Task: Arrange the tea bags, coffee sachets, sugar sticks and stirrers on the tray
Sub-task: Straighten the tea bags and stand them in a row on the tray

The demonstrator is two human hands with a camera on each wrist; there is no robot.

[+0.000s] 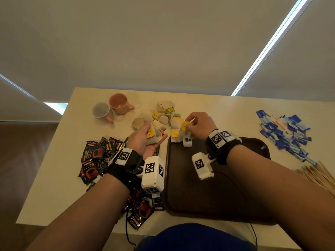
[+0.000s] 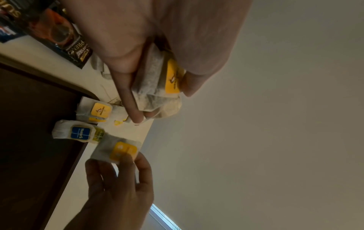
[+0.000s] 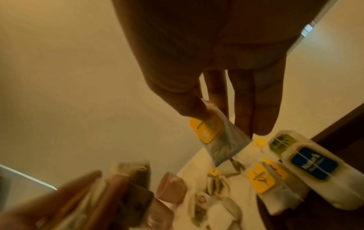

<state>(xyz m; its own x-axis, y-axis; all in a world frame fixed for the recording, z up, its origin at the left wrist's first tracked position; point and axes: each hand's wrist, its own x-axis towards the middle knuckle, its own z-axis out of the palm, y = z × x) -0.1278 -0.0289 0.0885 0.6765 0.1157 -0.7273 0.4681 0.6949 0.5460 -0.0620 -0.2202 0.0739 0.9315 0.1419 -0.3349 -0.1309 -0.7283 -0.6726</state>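
Note:
My left hand (image 1: 153, 134) lies palm up left of the brown tray (image 1: 217, 187) and grips a small stack of tea bags (image 2: 157, 80) with a yellow tag on top. Beyond the tray's far left corner, my right hand (image 1: 187, 126) pinches one yellow-tagged tea bag (image 3: 222, 140) between thumb and fingers, above the table. On that corner of the tray lie a yellow-tagged tea bag (image 1: 175, 135) and a blue-tagged tea bag (image 1: 187, 140), side by side. More loose tea bags (image 1: 163, 115) are heaped behind both hands.
Black coffee sachets (image 1: 97, 156) are piled left of the tray and under my left wrist. Blue sugar sticks (image 1: 286, 134) lie at the far right, with wooden stirrers (image 1: 319, 175) nearer the right edge. Two cups (image 1: 112, 108) lie at the back left.

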